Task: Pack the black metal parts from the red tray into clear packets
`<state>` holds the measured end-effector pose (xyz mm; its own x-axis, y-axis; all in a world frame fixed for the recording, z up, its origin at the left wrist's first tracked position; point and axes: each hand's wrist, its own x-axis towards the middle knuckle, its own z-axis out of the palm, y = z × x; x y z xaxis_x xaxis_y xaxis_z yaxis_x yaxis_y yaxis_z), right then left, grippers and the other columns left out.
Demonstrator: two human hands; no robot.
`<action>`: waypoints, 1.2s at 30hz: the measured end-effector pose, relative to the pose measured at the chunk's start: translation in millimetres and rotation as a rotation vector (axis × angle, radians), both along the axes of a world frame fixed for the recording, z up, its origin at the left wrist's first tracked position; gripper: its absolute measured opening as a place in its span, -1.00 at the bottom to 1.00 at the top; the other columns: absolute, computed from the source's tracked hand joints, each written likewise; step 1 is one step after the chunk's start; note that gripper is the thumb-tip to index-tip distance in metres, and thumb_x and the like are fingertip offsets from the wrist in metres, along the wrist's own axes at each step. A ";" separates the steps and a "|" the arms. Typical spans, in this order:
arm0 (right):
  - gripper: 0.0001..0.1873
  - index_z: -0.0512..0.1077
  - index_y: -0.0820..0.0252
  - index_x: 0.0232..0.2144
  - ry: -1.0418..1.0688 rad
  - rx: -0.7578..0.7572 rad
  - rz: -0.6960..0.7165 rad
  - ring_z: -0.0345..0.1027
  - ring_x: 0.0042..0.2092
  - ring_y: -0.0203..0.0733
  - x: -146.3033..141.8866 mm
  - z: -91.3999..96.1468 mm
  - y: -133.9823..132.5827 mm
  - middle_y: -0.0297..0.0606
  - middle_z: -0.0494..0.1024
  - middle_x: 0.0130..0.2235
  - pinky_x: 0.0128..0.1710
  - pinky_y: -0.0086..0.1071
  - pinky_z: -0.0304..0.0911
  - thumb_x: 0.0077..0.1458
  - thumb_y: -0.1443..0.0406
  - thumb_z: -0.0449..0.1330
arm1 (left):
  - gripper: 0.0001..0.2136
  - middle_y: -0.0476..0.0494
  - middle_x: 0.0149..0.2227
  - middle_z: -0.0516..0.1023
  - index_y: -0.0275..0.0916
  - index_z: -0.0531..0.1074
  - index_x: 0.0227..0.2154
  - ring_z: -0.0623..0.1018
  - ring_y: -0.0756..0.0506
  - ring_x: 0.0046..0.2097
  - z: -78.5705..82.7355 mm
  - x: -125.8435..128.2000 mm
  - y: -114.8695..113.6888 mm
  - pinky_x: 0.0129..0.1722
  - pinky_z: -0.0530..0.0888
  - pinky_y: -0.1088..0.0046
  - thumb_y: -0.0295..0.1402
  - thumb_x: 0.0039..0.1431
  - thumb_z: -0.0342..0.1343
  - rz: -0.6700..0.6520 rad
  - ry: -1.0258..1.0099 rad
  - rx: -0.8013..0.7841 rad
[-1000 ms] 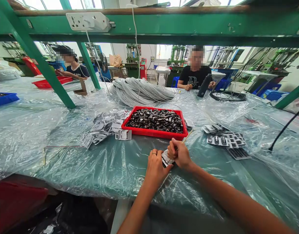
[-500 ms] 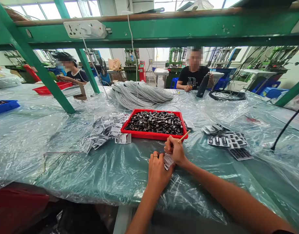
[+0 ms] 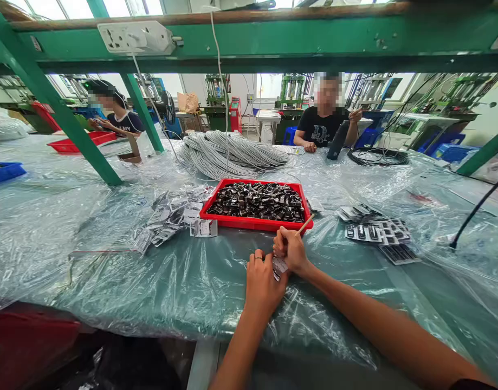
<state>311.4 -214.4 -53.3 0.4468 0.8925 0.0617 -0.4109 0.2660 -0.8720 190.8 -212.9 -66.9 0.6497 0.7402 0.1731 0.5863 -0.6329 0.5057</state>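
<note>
In my right hand point(image 3: 291, 251) is a thin wooden stick point(image 3: 305, 223), gripped like a pen with its upper end pointing away to the right. Its lower end is hidden by my fingers. My left hand point(image 3: 265, 279) is bent over a small silvery-white flat packet point(image 3: 279, 265) and holds it down on the plastic-covered table. Both hands almost meet at this packet, which they partly cover. Just beyond them stands a red tray point(image 3: 249, 222) heaped with small black parts with shiny metal bits point(image 3: 257, 202).
Similar packets lie in a loose pile point(image 3: 171, 216) left of the tray. Packs with black pieces point(image 3: 379, 233) lie at the right. Behind the tray rests a coil of grey cable point(image 3: 232, 154). Two people sit across the table, beside a dark bottle point(image 3: 338, 141). A green beam point(image 3: 273, 49) spans overhead.
My hands stay at the packet with only slight movement. Across the table, the person at the right has raised one hand. The view has shifted a little.
</note>
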 end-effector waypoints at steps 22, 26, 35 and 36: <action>-0.48 0.14 0.16 -0.76 -0.029 0.077 -0.159 -0.27 -0.72 -0.48 37.3 1.4 -4.8 -0.55 -0.04 -0.75 -0.72 -0.52 -0.24 0.07 0.05 0.15 | -0.66 -0.34 0.03 0.38 -0.29 0.40 -0.07 0.37 -0.31 0.06 8.9 18.1 4.8 0.03 0.31 0.15 -0.20 0.16 0.12 -0.086 0.129 0.003; -0.49 0.15 0.15 -0.77 -0.009 0.076 -0.153 -0.29 -0.72 -0.47 28.6 -1.8 -4.0 -0.56 -0.06 -0.77 -0.72 -0.52 -0.28 0.06 0.04 0.15 | -0.68 -0.32 0.00 0.38 -0.27 0.40 -0.07 0.39 -0.29 0.03 8.0 16.5 5.1 0.01 0.33 0.17 -0.22 0.16 0.12 -0.095 0.132 0.019; -0.48 0.15 0.16 -0.79 0.009 0.077 -0.002 -0.27 -0.73 -0.48 16.6 -2.0 -0.8 -0.53 -0.02 -0.77 -0.72 -0.51 -0.29 0.03 0.05 0.17 | -0.74 -0.28 -0.05 0.39 -0.27 0.41 -0.12 0.41 -0.26 -0.01 1.3 15.4 5.5 -0.04 0.35 0.21 -0.27 0.15 0.12 -0.114 0.078 0.038; -0.48 0.15 0.16 -0.79 0.007 0.070 0.020 -0.27 -0.73 -0.48 16.9 -0.8 -0.5 -0.53 -0.02 -0.77 -0.72 -0.51 -0.29 0.03 0.05 0.17 | -0.74 -0.28 -0.05 0.39 -0.27 0.41 -0.13 0.41 -0.26 -0.01 0.9 15.3 5.4 -0.04 0.35 0.21 -0.27 0.15 0.12 -0.111 0.074 0.049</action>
<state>328.3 -214.9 -54.1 0.4299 0.8947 0.1212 -0.4228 0.3181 -0.8485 206.1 -207.5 -66.0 0.7398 0.6547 0.1553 0.5458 -0.7189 0.4306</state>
